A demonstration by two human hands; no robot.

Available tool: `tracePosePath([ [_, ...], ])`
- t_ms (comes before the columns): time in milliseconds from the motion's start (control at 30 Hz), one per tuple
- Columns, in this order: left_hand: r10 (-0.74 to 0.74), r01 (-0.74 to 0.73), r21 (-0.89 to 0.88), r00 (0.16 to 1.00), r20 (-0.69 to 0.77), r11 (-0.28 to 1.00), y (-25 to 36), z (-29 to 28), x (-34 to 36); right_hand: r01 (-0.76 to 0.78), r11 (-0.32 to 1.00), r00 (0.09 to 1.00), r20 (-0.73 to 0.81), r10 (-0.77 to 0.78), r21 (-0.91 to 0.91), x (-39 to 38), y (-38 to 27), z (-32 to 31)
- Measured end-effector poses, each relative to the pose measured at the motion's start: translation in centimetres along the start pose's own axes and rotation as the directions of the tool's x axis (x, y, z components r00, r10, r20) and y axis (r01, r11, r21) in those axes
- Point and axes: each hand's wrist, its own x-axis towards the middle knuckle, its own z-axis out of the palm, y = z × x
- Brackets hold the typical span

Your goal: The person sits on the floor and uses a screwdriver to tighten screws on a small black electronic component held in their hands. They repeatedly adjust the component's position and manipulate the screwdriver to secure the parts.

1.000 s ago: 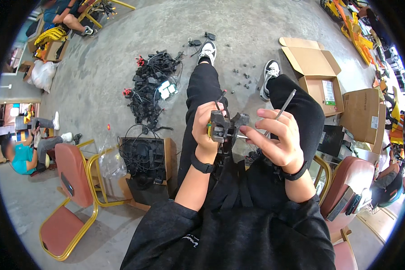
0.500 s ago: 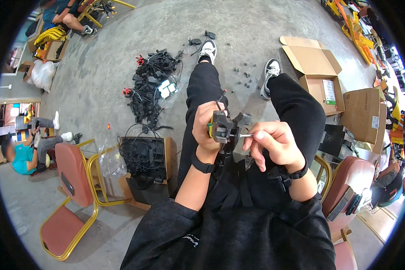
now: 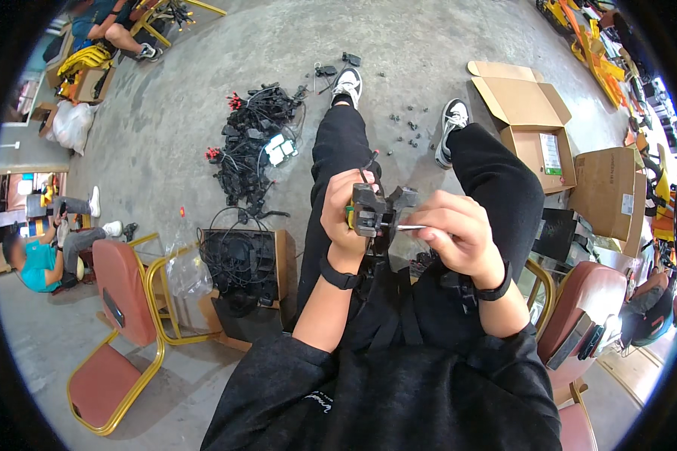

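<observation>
head | left hand gripping black part | right hand just beside it, pinching metal rod

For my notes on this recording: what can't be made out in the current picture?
- Metal rod, head view: its rear end is hidden by the right hand's fingers.
- Left hand, head view: fingertips hidden behind the black part.
- Small dark pieces on the floor, head view: too small to identify.
- Seated person at upper left, head view: cut off by the picture's edge.
</observation>
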Motion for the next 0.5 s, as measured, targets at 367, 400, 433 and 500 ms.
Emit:
tracePosePath([
  [367,-0.008,0.008,0.002,1.0,0.007,1.0,0.2,0.0,0.1,0.228,0.774,0.941,-0.07,-0.33,-0.591,0.4,-1.0,-0.1],
  [400,-0.005,0.005,-0.006,1.0,0.012,1.0,0.2,-0.1,0.1,0.231,0.739,0.937,-0.06,-0.344,-0.633,0.3,-1.1,-0.2],
  [433,-0.002,0.003,-0.013,1.0,0.017,1.0,0.1,-0.1,0.1,0.245,0.707,0.927,-0.055,-0.372,-0.663,0.2,-1.1,-0.1],
  [500,0.002,-0.001,-0.019,1.0,0.016,1.0,0.2,-0.1,0.1,0.27,0.64,0.904,-0.04,-0.427,-0.719,-0.1,-1.0,0.0],
])
